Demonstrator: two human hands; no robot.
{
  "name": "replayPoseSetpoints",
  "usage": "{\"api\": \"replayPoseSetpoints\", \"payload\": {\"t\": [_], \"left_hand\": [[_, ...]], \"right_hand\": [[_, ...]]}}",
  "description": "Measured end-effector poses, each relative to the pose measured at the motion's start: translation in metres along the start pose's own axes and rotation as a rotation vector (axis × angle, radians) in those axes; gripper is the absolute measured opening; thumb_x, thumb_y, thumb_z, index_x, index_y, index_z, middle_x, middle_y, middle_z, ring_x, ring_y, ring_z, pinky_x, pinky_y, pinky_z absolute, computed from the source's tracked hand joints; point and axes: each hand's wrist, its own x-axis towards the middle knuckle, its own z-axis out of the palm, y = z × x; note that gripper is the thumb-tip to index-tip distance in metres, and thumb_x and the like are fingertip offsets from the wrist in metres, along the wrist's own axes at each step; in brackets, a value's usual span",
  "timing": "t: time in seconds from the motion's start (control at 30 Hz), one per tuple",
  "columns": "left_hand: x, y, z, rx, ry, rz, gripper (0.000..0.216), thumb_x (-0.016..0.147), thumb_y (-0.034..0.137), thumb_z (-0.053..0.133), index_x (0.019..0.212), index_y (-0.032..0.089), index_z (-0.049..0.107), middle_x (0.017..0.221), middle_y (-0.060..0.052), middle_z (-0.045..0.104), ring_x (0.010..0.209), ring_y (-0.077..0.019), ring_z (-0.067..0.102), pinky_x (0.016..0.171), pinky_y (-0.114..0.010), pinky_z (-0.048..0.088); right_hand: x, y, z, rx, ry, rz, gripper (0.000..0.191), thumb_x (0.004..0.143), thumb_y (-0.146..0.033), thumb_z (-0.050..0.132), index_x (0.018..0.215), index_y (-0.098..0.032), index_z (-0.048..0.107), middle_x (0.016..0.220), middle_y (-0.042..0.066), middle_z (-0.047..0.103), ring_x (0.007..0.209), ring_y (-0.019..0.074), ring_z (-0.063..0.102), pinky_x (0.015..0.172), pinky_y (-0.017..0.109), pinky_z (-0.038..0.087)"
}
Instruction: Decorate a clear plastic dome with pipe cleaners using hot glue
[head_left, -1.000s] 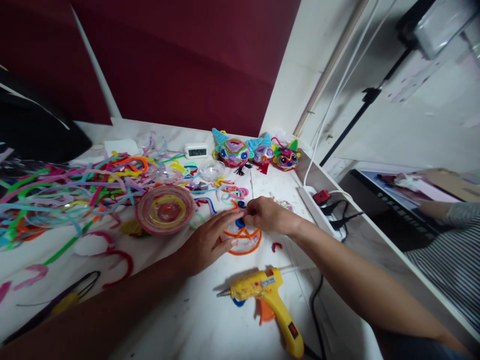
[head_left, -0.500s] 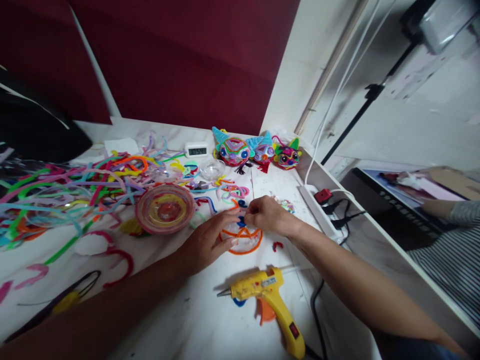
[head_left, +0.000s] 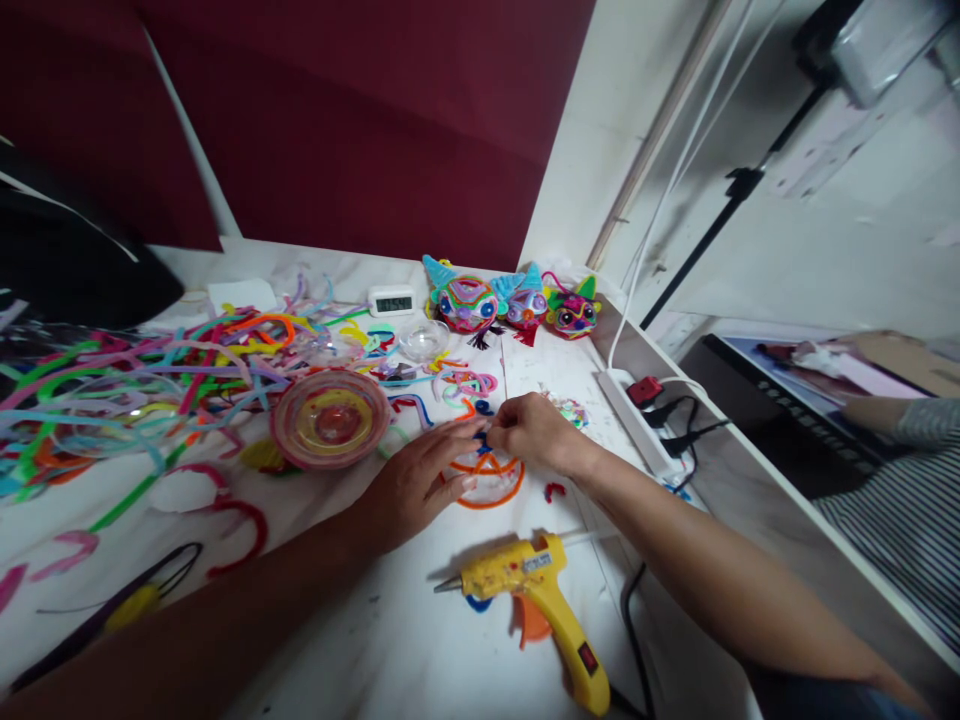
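Note:
My left hand and my right hand meet over a clear dome ringed with orange pipe cleaner on the white table. The fingertips of both hands pinch a small blue pipe cleaner piece at the dome's far edge. A yellow glue gun stands just in front of the hands, its nozzle pointing left.
A heap of coloured pipe cleaners covers the left of the table, beside a striped round dish. Three finished colourful heads and a small clock stand at the back. A power strip lies right. Another person's striped sleeve shows far right.
Both hands stay pinched over the dome; the fingers have shifted only slightly on the blue piece.

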Motion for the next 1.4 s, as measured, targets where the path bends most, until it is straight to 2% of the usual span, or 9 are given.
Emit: {"api": "replayPoseSetpoints", "payload": {"t": [0.17,0.33,0.5,0.67,1.0,1.4], "left_hand": [[0.001,-0.002,0.001,0.011,-0.005,0.026,0.032,0.091,0.022,0.051,0.122,0.017,0.055,0.140,-0.012,0.053,0.132,-0.0229,0.047,0.111,-0.041,0.039],[0.001,-0.003,0.002,0.039,-0.004,0.031,0.032,0.091,0.023,0.051,0.122,0.017,0.056,0.138,-0.012,0.055,0.130,-0.0236,0.048,0.110,-0.041,0.040],[0.000,-0.003,0.001,0.045,0.002,0.010,0.032,0.092,0.027,0.051,0.122,0.018,0.057,0.133,-0.012,0.059,0.127,-0.0241,0.052,0.108,-0.041,0.042],[0.002,-0.003,0.002,-0.009,0.034,0.015,0.030,0.090,0.027,0.053,0.119,0.018,0.057,0.134,-0.012,0.059,0.126,-0.0234,0.053,0.108,-0.040,0.042],[0.002,-0.001,0.001,-0.110,0.054,-0.017,0.028,0.091,0.025,0.054,0.117,0.019,0.058,0.131,-0.011,0.060,0.124,-0.0212,0.055,0.106,-0.036,0.044],[0.006,0.002,0.005,-0.092,0.136,-0.012,0.024,0.090,0.021,0.052,0.112,0.018,0.061,0.126,-0.010,0.064,0.119,-0.0207,0.059,0.102,-0.033,0.047]], "right_hand": [[0.000,0.009,-0.001,0.047,-0.002,-0.063,0.014,0.076,-0.021,0.059,0.080,-0.013,0.071,0.068,0.002,0.066,0.062,0.0122,0.056,0.058,0.021,0.040],[-0.008,0.019,-0.004,0.221,0.020,-0.290,0.010,0.079,-0.017,0.058,0.084,-0.013,0.066,0.071,-0.001,0.064,0.062,0.0092,0.054,0.060,0.019,0.041],[-0.021,0.021,-0.005,0.203,0.050,-0.441,0.012,0.074,-0.012,0.063,0.086,-0.014,0.066,0.081,0.001,0.066,0.070,0.0110,0.057,0.064,0.021,0.043],[-0.021,0.021,0.003,0.196,0.074,-0.436,0.012,0.073,-0.010,0.067,0.084,-0.014,0.067,0.084,0.004,0.066,0.071,0.0136,0.058,0.066,0.025,0.044],[-0.020,0.022,0.012,0.184,0.123,-0.467,0.016,0.071,-0.003,0.066,0.081,-0.015,0.065,0.081,0.003,0.062,0.069,0.0130,0.056,0.065,0.025,0.043],[-0.021,0.025,0.016,0.128,0.178,-0.566,0.009,0.079,-0.006,0.066,0.080,-0.015,0.065,0.080,0.004,0.062,0.071,0.0134,0.056,0.066,0.025,0.042]]}}
